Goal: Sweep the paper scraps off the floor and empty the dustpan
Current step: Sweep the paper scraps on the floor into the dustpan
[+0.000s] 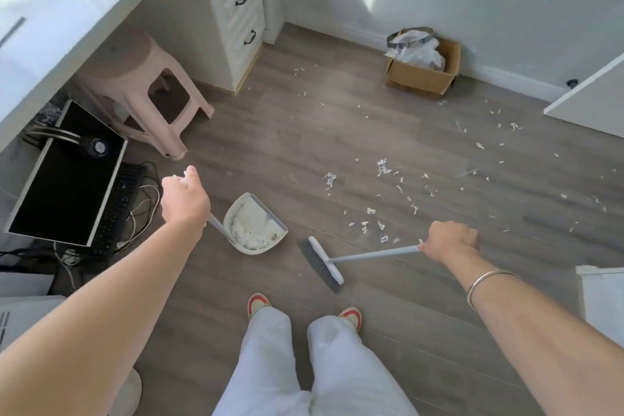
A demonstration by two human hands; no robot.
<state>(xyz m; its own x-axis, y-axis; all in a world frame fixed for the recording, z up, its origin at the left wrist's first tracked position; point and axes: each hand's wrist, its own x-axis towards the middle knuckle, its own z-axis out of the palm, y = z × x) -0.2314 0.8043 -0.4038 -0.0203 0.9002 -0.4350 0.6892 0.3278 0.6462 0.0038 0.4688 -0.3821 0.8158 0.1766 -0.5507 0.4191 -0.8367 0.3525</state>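
Head view: left hand is closed around the handle of a white plastic dustpan holding crumpled scraps; right hand is clenched on the pale handle of a grey-bristled broom. White paper scraps litter the grey wood floor near a brown cardboard box.

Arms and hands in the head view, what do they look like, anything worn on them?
Both forearms are bare, with no sleeves or gloves in view. The left hand shows no jewellery. Just behind the right hand, a thin silver bangle circles the wrist.
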